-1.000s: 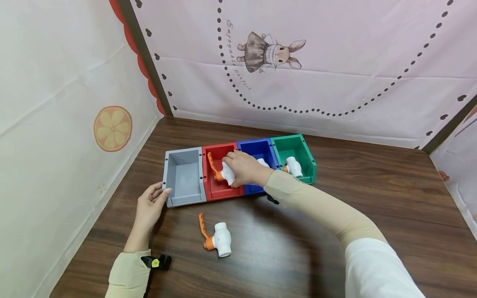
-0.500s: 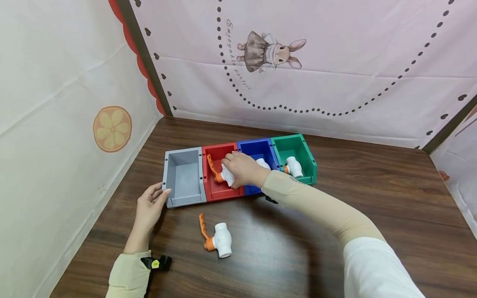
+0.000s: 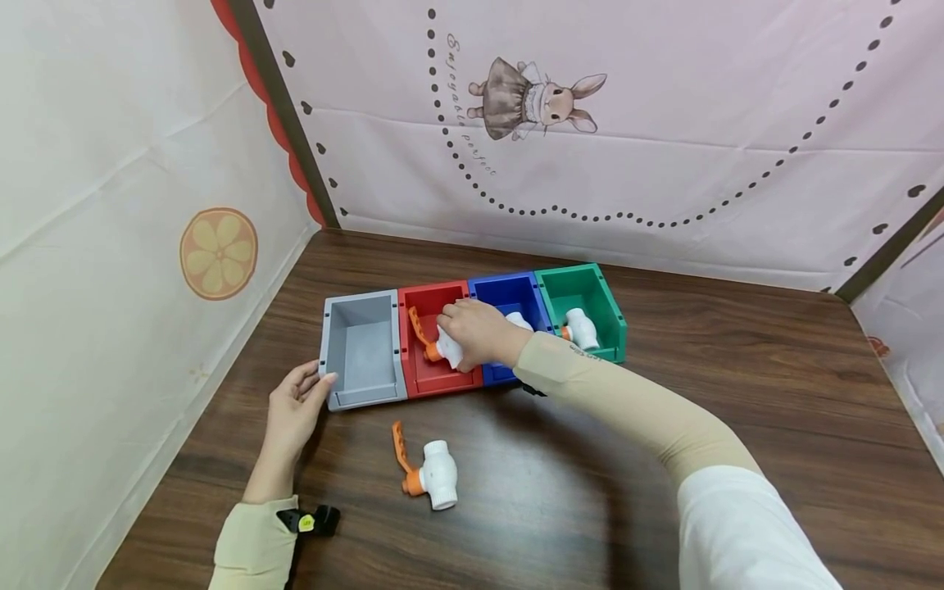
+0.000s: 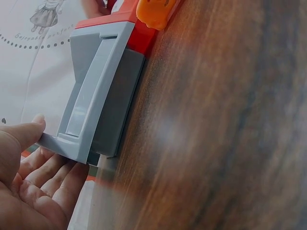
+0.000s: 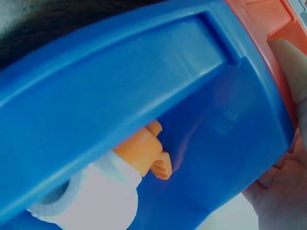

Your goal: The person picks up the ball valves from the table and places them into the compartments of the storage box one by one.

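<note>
My left hand (image 3: 295, 401) holds the near left corner of a grey bin (image 3: 370, 352), thumb at the rim and fingers along the outer side, as the left wrist view shows up close. Over the red bin (image 3: 431, 383) beside it, my right hand (image 3: 483, 332) grips a white ball valve (image 3: 448, 347) by its body. That valve's orange handle (image 3: 418, 325) points toward the back left, inside the red bin's outline. Part of the valve is hidden under my fingers. Another ball valve (image 3: 440, 474) with an orange handle lies on the table in front of the bins.
A blue bin (image 5: 120, 72) and a green bin (image 3: 568, 284) continue the row to the right. Each contains a white valve; the one in the green bin (image 3: 583, 329) shows an orange end. Patterned cloth walls (image 3: 664, 106) border the wooden table (image 3: 737, 344) behind and at the left.
</note>
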Demonstrator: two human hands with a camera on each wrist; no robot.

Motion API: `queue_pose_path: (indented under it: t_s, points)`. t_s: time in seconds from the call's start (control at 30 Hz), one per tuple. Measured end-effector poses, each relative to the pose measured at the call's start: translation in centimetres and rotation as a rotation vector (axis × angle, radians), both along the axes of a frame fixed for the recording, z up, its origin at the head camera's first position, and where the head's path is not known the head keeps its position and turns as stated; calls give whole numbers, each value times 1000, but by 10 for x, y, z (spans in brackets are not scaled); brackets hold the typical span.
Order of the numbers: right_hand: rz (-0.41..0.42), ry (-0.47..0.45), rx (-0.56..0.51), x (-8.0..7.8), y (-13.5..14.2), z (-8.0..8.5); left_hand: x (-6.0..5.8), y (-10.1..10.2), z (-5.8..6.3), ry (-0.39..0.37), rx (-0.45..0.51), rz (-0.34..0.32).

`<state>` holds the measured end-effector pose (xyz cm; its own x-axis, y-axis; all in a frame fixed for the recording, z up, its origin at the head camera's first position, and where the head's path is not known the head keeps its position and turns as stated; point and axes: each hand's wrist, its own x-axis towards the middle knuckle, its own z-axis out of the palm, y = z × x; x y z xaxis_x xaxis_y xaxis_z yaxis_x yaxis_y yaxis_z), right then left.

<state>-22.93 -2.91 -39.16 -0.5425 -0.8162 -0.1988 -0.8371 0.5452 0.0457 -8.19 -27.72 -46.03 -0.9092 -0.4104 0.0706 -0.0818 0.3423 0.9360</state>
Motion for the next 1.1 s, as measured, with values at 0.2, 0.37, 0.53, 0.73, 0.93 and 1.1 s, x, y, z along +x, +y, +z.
queue_pose_path:
  t_s: [0.2, 0.37, 0.53, 0.73, 0.93, 1.1]
  points:
    - [3, -2, 24, -2, -2, 1, -1, 1, 0, 5, 15, -2]
    - [-7, -11, 48, -1, -5, 3, 0, 0, -1, 13, 13, 2]
    - [-13, -1, 76, -1, -7, 3, -1, -1, -3, 15, 20, 2]
    - [-12, 0, 94, -2, -9, 2, 0, 0, -4, 15, 38, 3]
    - [-31, -23, 123, -1, -10, 1, 0, -1, -5, 14, 42, 1]
    - [-44, -30, 135, -1, -13, 4, 0, -1, -5, 26, 42, 1]
